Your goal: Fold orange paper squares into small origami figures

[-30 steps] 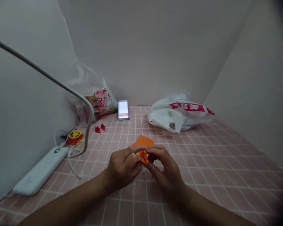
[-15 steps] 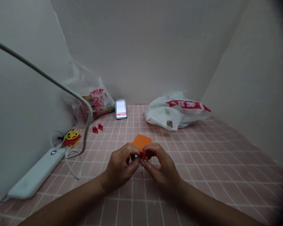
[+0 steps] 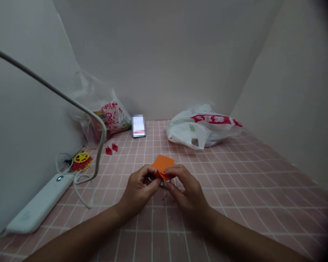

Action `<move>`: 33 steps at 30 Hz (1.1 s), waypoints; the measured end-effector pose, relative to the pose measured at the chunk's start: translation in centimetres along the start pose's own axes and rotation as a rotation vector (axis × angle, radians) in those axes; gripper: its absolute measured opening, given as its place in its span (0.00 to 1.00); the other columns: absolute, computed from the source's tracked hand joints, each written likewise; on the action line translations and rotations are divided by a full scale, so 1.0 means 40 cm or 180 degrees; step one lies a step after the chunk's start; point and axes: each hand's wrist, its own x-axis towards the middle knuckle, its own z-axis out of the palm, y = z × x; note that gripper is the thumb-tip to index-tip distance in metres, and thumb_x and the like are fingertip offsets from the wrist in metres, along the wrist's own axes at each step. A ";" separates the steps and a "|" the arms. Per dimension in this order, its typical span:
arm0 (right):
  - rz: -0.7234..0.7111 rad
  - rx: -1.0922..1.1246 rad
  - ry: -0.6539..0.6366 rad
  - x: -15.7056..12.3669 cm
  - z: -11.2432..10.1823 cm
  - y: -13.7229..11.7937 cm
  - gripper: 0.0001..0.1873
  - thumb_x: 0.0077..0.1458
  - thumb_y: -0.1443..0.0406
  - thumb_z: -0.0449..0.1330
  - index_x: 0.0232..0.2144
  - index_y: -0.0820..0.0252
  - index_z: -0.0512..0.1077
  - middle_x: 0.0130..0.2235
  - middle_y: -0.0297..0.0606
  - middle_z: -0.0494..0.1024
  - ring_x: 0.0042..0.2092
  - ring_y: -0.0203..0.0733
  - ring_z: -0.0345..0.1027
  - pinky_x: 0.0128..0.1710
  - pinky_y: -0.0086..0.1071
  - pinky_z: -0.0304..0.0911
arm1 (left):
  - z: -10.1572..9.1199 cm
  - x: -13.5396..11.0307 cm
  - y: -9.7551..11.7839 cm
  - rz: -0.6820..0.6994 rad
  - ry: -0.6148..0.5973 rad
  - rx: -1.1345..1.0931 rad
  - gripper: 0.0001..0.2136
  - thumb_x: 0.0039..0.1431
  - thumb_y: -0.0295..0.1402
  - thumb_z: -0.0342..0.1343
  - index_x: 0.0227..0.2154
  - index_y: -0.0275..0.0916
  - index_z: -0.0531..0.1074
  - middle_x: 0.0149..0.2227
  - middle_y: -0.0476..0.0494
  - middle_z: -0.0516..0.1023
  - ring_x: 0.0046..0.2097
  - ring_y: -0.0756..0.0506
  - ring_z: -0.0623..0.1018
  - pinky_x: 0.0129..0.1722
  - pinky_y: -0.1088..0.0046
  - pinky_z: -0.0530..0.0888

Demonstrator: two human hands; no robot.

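Observation:
A piece of orange paper (image 3: 162, 162) is held between both hands over the middle of the tiled surface, its near edge folded or creased at the fingertips. My left hand (image 3: 140, 186) pinches the paper's near left side between thumb and fingers. On the near right side, my right hand (image 3: 186, 189) grips it with the thumb below and fingers on top. Something pale and bluish shows just under the paper between the thumbs, too small to name. The fingers hide part of the fold.
A pink tiled surface (image 3: 235, 189) spreads under my arms. Behind are a phone (image 3: 139, 126), a bag with red print (image 3: 114, 120) and a white plastic bag (image 3: 202, 127). Left lie red folded pieces (image 3: 109, 150), red-and-yellow cutouts (image 3: 81, 160), a white device (image 3: 39, 203) and a cable (image 3: 71, 100).
The paper's near edge has shifted in my fingertips: the small upright fold there now lies flatter and wider. Both hands stay nearly in place. The view has shifted slightly.

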 end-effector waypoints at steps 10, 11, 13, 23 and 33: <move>0.0169 0.0108 0.0034 0.004 -0.006 0.000 0.07 0.60 0.74 0.57 0.35 0.57 0.70 0.39 0.38 0.73 0.43 0.43 0.69 0.43 0.38 0.65 | 0.005 -0.002 -0.015 -0.0113 -0.0110 -0.0386 0.03 0.57 0.29 0.61 0.32 0.36 0.73 0.28 0.49 0.73 0.27 0.53 0.72 0.24 0.80 0.70; 0.0182 0.0124 0.0037 0.004 -0.005 0.000 0.07 0.60 0.74 0.57 0.35 0.56 0.71 0.39 0.38 0.73 0.43 0.43 0.69 0.43 0.38 0.65 | 0.006 -0.002 -0.016 -0.0167 -0.0114 -0.0431 0.04 0.56 0.30 0.61 0.33 0.36 0.73 0.28 0.49 0.73 0.27 0.53 0.72 0.25 0.80 0.71; 0.0191 0.0124 0.0032 0.004 -0.005 0.000 0.08 0.60 0.73 0.57 0.35 0.56 0.71 0.40 0.38 0.73 0.43 0.43 0.69 0.44 0.39 0.65 | 0.006 -0.001 -0.017 -0.0283 -0.0118 -0.0537 0.06 0.55 0.31 0.62 0.34 0.36 0.73 0.29 0.49 0.74 0.27 0.52 0.73 0.26 0.79 0.73; 0.0766 0.0284 -0.0022 -0.001 0.000 -0.005 0.03 0.60 0.68 0.57 0.38 0.57 0.69 0.36 0.37 0.73 0.38 0.41 0.69 0.38 0.35 0.65 | 0.006 0.000 0.004 -0.0298 -0.0068 -0.0588 0.06 0.56 0.33 0.62 0.30 0.36 0.76 0.31 0.45 0.77 0.29 0.50 0.74 0.27 0.77 0.74; 0.1795 0.1235 -0.0465 0.006 0.009 -0.005 0.15 0.63 0.58 0.53 0.26 0.59 0.68 0.25 0.33 0.70 0.28 0.35 0.62 0.28 0.30 0.59 | 0.003 0.005 0.004 -0.0690 -0.0137 -0.0491 0.10 0.58 0.37 0.60 0.27 0.36 0.71 0.23 0.51 0.73 0.24 0.52 0.70 0.26 0.77 0.68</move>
